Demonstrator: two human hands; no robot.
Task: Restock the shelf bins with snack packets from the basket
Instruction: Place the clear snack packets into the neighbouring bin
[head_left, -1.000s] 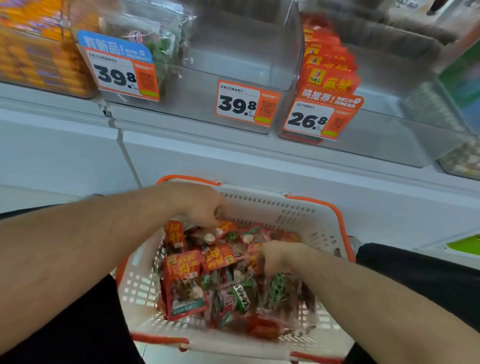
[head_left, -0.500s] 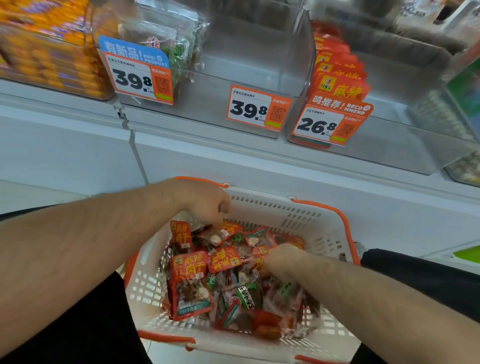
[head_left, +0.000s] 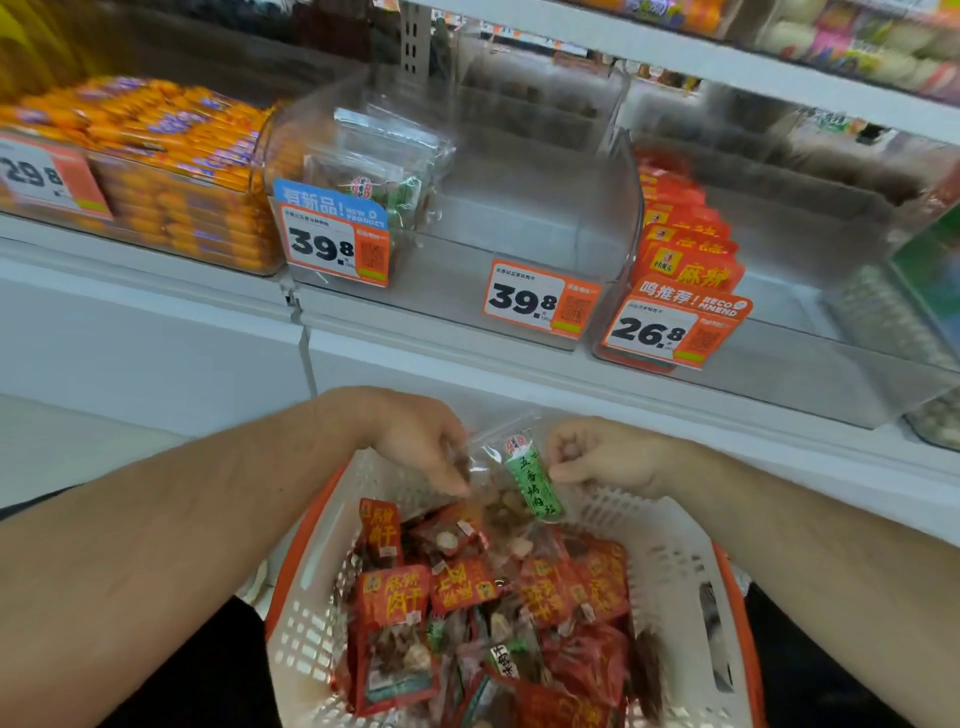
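A white basket with an orange rim sits below me, full of red and clear snack packets. Above its far edge I hold up a clear packet with a green label. My left hand pinches its left side and my right hand pinches its right side. On the shelf above stand clear bins: one holds a few matching green-label packets, the middle bin looks bare inside, and the bin to its right holds red packets.
An orange-wrapped snack bin fills the shelf's left end. Price tags hang on the bin fronts. A white shelf ledge runs between bins and basket. More bins sit at the far right, and another shelf runs above.
Both hands came up out of the basket holding a green-label packet between them. My view tilted upward, showing more of the shelf.
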